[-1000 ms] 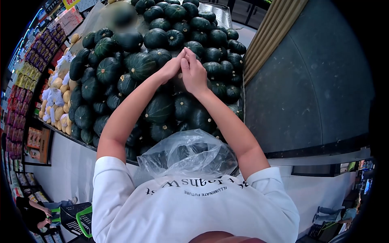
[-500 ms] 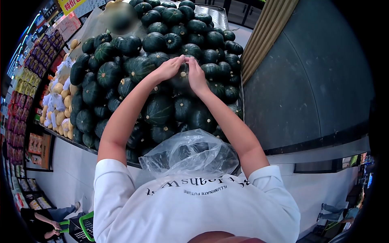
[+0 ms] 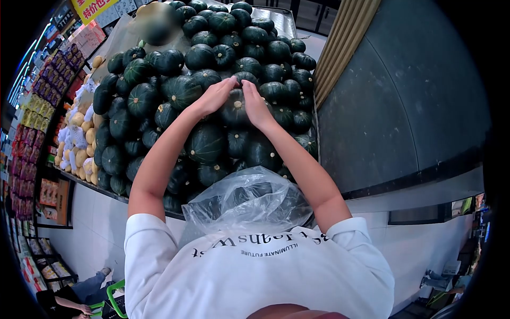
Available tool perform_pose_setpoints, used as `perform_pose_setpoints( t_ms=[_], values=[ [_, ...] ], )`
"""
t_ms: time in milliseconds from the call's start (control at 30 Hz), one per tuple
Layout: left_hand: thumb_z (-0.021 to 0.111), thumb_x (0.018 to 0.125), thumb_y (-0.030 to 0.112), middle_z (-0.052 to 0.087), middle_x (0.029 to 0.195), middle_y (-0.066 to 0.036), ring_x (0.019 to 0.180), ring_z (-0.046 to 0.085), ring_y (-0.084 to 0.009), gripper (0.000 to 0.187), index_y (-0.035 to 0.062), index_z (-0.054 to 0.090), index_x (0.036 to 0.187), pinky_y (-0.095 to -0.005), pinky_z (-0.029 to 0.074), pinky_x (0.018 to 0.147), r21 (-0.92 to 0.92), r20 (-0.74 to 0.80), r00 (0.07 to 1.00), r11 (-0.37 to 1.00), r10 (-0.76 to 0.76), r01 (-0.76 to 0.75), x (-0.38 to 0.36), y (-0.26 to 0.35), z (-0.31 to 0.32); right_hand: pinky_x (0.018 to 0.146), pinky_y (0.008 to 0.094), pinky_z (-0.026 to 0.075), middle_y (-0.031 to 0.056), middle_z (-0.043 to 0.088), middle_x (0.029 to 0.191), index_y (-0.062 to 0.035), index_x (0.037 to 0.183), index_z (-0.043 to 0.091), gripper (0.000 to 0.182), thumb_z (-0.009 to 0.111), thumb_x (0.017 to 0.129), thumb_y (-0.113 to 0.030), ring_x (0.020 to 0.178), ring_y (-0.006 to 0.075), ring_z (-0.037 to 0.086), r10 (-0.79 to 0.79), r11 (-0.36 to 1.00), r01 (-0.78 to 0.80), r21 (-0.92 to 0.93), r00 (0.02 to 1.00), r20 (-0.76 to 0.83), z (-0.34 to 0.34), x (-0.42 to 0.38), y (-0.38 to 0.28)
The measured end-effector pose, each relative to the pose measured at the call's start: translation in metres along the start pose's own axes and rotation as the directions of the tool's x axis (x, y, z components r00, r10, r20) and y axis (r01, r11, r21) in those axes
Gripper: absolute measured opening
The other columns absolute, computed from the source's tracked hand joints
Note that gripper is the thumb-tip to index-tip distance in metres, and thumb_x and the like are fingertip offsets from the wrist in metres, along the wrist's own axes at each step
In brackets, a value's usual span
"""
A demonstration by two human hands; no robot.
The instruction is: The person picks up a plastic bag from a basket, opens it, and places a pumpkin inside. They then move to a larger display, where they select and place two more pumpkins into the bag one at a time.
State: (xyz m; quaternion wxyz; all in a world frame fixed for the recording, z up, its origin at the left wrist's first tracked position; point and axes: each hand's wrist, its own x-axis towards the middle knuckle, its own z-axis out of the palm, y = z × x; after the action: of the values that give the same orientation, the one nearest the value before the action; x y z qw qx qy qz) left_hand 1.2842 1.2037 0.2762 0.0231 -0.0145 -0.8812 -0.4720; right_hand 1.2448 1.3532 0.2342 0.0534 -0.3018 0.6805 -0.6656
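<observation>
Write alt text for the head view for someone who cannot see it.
Both hands, left hand and right hand, clasp one dark green squash in a big pile of squashes on a shop stand. A clear plastic bag hangs at the person's chest over a white shirt; pale yellow produce lies to the left.

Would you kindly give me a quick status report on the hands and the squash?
Both hands, left and right, cupping one dark green squash on the pile. Not lifted. Plastic bag at chest. Nothing blocking.

Grocery store produce section: dark green squashes (image 3: 212, 69) piled on a display stand (image 3: 98, 187), packaged goods shelves (image 3: 32, 106) at left (price sign (image 3: 93, 6) overhead).
</observation>
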Motion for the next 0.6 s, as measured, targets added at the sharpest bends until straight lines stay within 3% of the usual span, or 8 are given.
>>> perform_pose_setpoints(
  t_ms=[33, 100, 167, 200, 333, 467, 567, 600],
  values=[
    [0.027, 0.097, 0.044, 0.055, 0.113, -0.011, 0.108, 0.050, -0.0201, 0.052, 0.0040, 0.050, 0.121, -0.0321, 0.035, 0.096, -0.112, -0.028, 1.000, 0.994, -0.015, 0.012, -0.003, 0.000, -0.004, 0.102, 0.0366, 0.032, 0.0207, 0.046, 0.130, -0.0023, 0.129, 0.040, 0.054, 0.027, 0.097, -0.044, 0.122, 0.0343, 0.043, 0.109, 0.994, -0.109, 0.001, 0.993, -0.035, -0.005, -0.004, -0.008],
    [0.029, 0.095, 0.050, 0.054, 0.111, -0.007, 0.108, 0.048, -0.0180, 0.054, 0.0088, 0.051, 0.120, -0.0321, 0.034, 0.096, -0.279, -0.101, 0.994, 0.960, -0.034, 0.004, -0.018, 0.008, -0.014, 0.102, 0.0362, 0.032, 0.0187, 0.047, 0.130, -0.0053, 0.131, 0.040, 0.054, 0.027, 0.097, -0.045, 0.123, 0.0325, 0.042, 0.066, 0.998, -0.064, 0.025, 0.994, -0.085, -0.016, -0.005, -0.010],
    [0.029, 0.096, 0.047, 0.055, 0.114, -0.009, 0.109, 0.049, -0.0178, 0.053, 0.0050, 0.050, 0.121, -0.0318, 0.035, 0.097, -0.233, -0.225, 0.971, 0.963, 0.080, -0.134, -0.046, 0.035, -0.024, 0.102, 0.0347, 0.031, 0.0176, 0.048, 0.129, -0.0064, 0.131, 0.040, 0.052, 0.029, 0.097, -0.044, 0.122, 0.0301, 0.043, 0.022, 0.999, -0.015, 0.048, 0.991, -0.131, -0.032, -0.017, -0.037],
    [0.029, 0.096, 0.045, 0.055, 0.116, -0.010, 0.110, 0.049, -0.0179, 0.053, 0.0032, 0.050, 0.121, -0.0319, 0.035, 0.097, -0.237, -0.272, 0.955, 0.953, 0.119, -0.186, -0.060, 0.045, -0.027, 0.108, 0.0371, 0.020, 0.0161, 0.041, 0.134, -0.0051, 0.133, 0.038, 0.052, 0.026, 0.098, -0.043, 0.130, 0.0257, 0.032, 0.057, 0.991, -0.047, 0.127, 0.995, -0.081, -0.040, -0.027, -0.061],
    [0.033, 0.097, 0.026, 0.058, 0.114, -0.012, 0.111, 0.051, -0.0197, 0.038, -0.0018, 0.054, 0.114, -0.0323, 0.035, 0.099, -0.125, -0.365, 0.888, 0.931, 0.279, -0.343, -0.134, 0.079, -0.013, 0.109, 0.0373, 0.022, 0.0156, 0.042, 0.134, -0.0050, 0.132, 0.040, 0.049, 0.029, 0.098, -0.039, 0.129, 0.0242, 0.035, 0.004, 0.988, -0.003, 0.157, 1.000, -0.003, -0.070, -0.059, -0.095],
    [0.038, 0.092, 0.032, 0.061, 0.101, -0.015, 0.094, 0.058, -0.0219, 0.044, -0.0063, 0.058, 0.101, -0.0327, 0.043, 0.086, -0.258, -0.282, 0.911, 0.891, 0.301, -0.375, -0.210, 0.065, 0.028, 0.097, 0.0301, 0.037, 0.0111, 0.055, 0.120, -0.0037, 0.124, 0.049, 0.035, 0.045, 0.095, -0.023, 0.114, 0.0176, 0.050, 0.014, 0.955, -0.056, 0.290, 0.989, 0.144, -0.091, -0.124, -0.113],
    [0.045, 0.087, 0.020, 0.061, 0.104, -0.017, 0.095, 0.058, -0.0255, 0.032, -0.0045, 0.061, 0.100, -0.0337, 0.044, 0.085, -0.212, -0.093, 0.970, 0.947, 0.225, -0.240, -0.247, 0.065, 0.060, 0.091, 0.0320, 0.043, 0.0114, 0.060, 0.112, -0.0018, 0.121, 0.051, 0.031, 0.048, 0.093, -0.016, 0.106, 0.0190, 0.057, 0.197, 0.956, -0.269, 0.121, 0.887, 0.418, -0.105, -0.170, -0.117],
    [0.045, 0.087, 0.018, 0.061, 0.106, -0.017, 0.097, 0.058, -0.0269, 0.031, -0.0039, 0.060, 0.103, -0.0346, 0.043, 0.087, -0.246, -0.048, 0.979, 0.948, 0.197, -0.202, -0.253, 0.063, 0.073, 0.087, 0.0302, 0.045, 0.0111, 0.063, 0.107, -0.0011, 0.115, 0.056, 0.028, 0.050, 0.092, -0.016, 0.101, 0.0177, 0.059, 0.188, 0.975, -0.222, 0.022, 0.872, 0.452, -0.103, -0.179, -0.117]
  ],
)
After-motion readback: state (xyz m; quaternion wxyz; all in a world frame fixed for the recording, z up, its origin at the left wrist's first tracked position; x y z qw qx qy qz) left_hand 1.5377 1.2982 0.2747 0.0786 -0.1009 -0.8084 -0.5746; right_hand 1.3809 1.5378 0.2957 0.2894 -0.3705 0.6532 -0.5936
